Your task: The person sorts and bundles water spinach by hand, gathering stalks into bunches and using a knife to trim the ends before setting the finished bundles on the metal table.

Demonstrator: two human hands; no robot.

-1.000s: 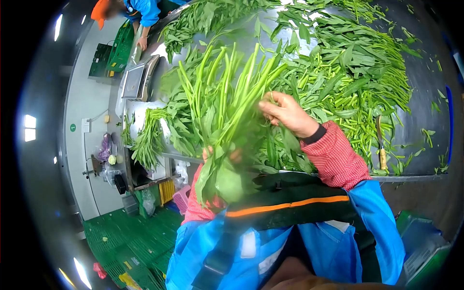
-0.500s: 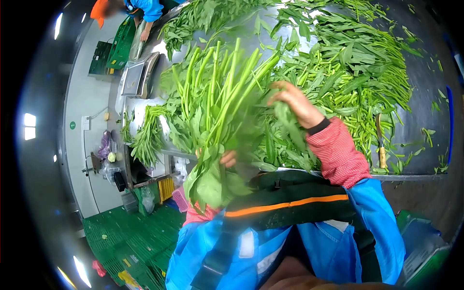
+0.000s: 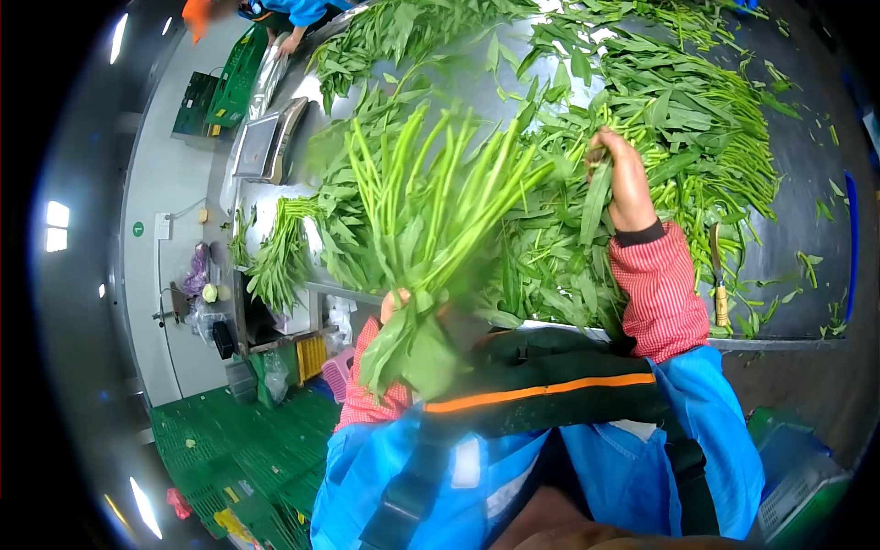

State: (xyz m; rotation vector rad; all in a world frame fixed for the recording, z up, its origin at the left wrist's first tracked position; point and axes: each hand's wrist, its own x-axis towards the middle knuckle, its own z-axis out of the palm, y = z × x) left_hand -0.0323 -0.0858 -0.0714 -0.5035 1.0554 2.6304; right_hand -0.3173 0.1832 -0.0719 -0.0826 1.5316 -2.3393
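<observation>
A bunch of leafy greens (image 3: 426,211) stands with its stems up and leaves hanging down, and my left hand (image 3: 396,304) is closed round its lower part. Leaves cover much of that hand. My right hand (image 3: 623,174) is over the big pile of greens (image 3: 678,110) on the metal table (image 3: 788,229), its fingers bent together on stems and a long leaf hanging below them. A knife with a wooden handle (image 3: 721,302) lies right of my right sleeve.
A scale (image 3: 266,147) stands at the table's left, with a smaller bunch (image 3: 282,247) nearer. A co-worker's hand (image 3: 291,41) is at the far left by green crates (image 3: 236,78). Green crates (image 3: 211,449) lie low left.
My right hand has moved right and away from me, from beside the held bunch to the pile. The bunch in my left hand has spread wider and shifted slightly.
</observation>
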